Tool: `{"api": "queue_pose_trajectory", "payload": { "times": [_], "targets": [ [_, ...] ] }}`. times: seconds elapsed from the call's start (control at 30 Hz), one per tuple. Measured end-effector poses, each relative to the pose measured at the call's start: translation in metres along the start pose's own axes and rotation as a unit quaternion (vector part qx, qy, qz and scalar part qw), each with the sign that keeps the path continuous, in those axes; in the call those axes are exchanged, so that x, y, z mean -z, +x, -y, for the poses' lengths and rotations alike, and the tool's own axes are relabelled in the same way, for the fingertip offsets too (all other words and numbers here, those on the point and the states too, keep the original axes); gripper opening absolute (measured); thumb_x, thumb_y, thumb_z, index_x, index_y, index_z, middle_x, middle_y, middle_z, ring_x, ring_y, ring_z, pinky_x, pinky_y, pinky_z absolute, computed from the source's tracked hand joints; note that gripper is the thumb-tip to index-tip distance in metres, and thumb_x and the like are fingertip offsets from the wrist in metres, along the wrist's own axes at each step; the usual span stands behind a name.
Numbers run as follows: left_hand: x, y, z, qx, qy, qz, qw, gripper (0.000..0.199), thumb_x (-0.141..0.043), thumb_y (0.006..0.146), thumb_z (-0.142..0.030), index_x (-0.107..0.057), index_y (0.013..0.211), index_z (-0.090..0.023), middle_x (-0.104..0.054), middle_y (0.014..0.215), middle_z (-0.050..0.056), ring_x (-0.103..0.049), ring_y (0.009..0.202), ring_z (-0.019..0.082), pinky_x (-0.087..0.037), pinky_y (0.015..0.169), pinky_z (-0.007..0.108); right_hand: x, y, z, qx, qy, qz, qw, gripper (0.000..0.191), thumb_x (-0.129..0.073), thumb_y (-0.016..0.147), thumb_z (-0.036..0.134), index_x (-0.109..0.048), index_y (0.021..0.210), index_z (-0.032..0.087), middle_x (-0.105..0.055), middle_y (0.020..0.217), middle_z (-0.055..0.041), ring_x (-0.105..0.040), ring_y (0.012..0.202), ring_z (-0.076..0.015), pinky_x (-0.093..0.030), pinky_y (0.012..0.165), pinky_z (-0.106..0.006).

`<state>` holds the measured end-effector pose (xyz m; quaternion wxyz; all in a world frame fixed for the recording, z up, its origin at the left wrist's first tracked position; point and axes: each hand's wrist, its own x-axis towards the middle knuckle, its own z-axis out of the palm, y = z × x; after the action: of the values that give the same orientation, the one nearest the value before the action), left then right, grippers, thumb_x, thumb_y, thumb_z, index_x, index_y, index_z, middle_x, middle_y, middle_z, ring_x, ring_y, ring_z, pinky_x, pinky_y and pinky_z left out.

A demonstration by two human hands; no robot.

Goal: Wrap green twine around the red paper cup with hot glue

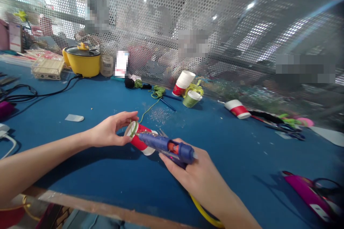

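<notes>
My left hand (114, 128) is closed round the rim end of a red and white paper cup (143, 144), which lies tilted on its side above the blue table. Green yarn (149, 109) runs from a small bundle (158, 91) to the cup's rim, where a loop of it lies. My right hand (195, 171) grips a blue glue gun (163, 145), its nozzle touching or very near the yarn at the rim. The gun's trigger is hidden behind it.
Behind stand stacked cups (184, 83), a green cup (192, 99), a phone (122, 63) and a yellow pot (82, 61). Another cup (238, 109) lies to the right, near scissors (291, 130). A magenta tool (306, 191) sits at the front right. A perforated screen (156, 18) rises behind.
</notes>
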<state>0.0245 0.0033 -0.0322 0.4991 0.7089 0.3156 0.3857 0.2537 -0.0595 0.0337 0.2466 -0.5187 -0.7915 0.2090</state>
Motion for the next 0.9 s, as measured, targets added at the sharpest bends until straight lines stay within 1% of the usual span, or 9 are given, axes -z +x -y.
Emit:
{"api": "queue_pose_trajectory", "payload": {
  "times": [0.07,0.2,0.33,0.47,0.53,0.67,0.8,0.9],
  "targets": [
    [0.0,0.0,0.0,-0.003,-0.001,0.002,1.0,0.07,-0.063,0.067,-0.011,-0.035,0.131,-0.015,-0.05,0.126,0.015,-0.051,0.115,0.023,-0.037,0.102,0.044,0.0,0.0,0.0,0.001,0.004,-0.002,1.0,0.009,-0.054,0.08,0.028,-0.058,0.078,0.02,-0.063,0.067,0.0016,-0.056,0.058,-0.0128,-0.047,0.055,-0.022],
    [0.0,0.0,0.001,-0.013,-0.008,0.008,1.0,0.069,-0.063,0.068,-0.01,-0.035,0.131,-0.017,-0.051,0.125,0.014,-0.052,0.114,0.022,-0.038,0.101,0.043,-0.002,0.002,-0.004,-0.01,0.003,-0.02,1.0,0.011,-0.057,0.077,0.03,-0.059,0.074,0.019,-0.066,0.069,-0.0011,-0.06,0.062,-0.0163,-0.05,0.062,-0.026],
    [0.0,0.0,0.001,-0.028,-0.006,0.016,0.999,0.07,-0.063,0.067,-0.01,-0.035,0.131,-0.016,-0.05,0.125,0.015,-0.051,0.115,0.024,-0.038,0.101,0.043,-0.002,0.007,-0.007,-0.023,0.015,-0.015,1.0,0.016,-0.057,0.076,0.03,-0.064,0.081,0.017,-0.067,0.069,-0.0028,-0.061,0.06,-0.0174,-0.052,0.063,-0.029],
    [0.0,-0.001,0.001,-0.041,0.005,0.016,0.999,0.071,-0.063,0.066,-0.01,-0.036,0.131,-0.016,-0.049,0.126,0.015,-0.049,0.117,0.025,-0.037,0.102,0.043,0.0,0.012,-0.008,0.007,0.012,-0.026,1.0,0.018,-0.054,0.077,0.027,-0.066,0.087,0.017,-0.069,0.078,-0.0052,-0.064,0.069,-0.0191,-0.052,0.066,-0.03],
    [0.0,-0.002,0.0,-0.044,0.009,0.015,0.999,0.072,-0.063,0.065,-0.009,-0.036,0.131,-0.017,-0.049,0.126,0.015,-0.048,0.118,0.025,-0.036,0.103,0.043,0.001,0.014,-0.008,0.013,0.003,-0.031,0.999,0.018,-0.055,0.077,0.027,-0.067,0.087,0.017,-0.069,0.075,-0.0051,-0.064,0.068,-0.0196,-0.052,0.063,-0.029],
    [-0.001,-0.002,0.001,-0.048,0.018,0.013,0.999,0.072,-0.063,0.064,-0.009,-0.037,0.131,-0.018,-0.049,0.126,0.013,-0.048,0.119,0.025,-0.035,0.104,0.042,0.0,0.014,-0.006,0.003,0.003,-0.031,1.0,0.018,-0.056,0.078,0.029,-0.067,0.088,0.019,-0.066,0.062,-0.0018,-0.064,0.063,-0.0192,-0.051,0.057,-0.027],
    [-0.001,-0.002,0.002,-0.05,0.019,0.017,0.998,0.072,-0.063,0.065,-0.009,-0.036,0.131,-0.019,-0.047,0.127,0.013,-0.047,0.12,0.024,-0.034,0.105,0.042,-0.001,0.014,-0.007,-0.016,0.023,-0.022,0.999,0.016,-0.055,0.078,0.03,-0.067,0.08,0.019,-0.058,0.046,0.0019,-0.059,0.048,-0.0166,-0.047,0.046,-0.025],
    [-0.001,-0.002,0.003,-0.051,0.01,0.017,0.998,0.072,-0.063,0.065,-0.008,-0.036,0.131,-0.019,-0.048,0.127,0.013,-0.047,0.12,0.024,-0.034,0.105,0.043,-0.001,0.014,-0.01,-0.059,0.067,-0.01,0.996,0.018,-0.055,0.078,0.033,-0.065,0.076,0.018,-0.053,0.04,0.0034,-0.051,0.035,-0.0128,-0.043,0.037,-0.023]
  ]
}}
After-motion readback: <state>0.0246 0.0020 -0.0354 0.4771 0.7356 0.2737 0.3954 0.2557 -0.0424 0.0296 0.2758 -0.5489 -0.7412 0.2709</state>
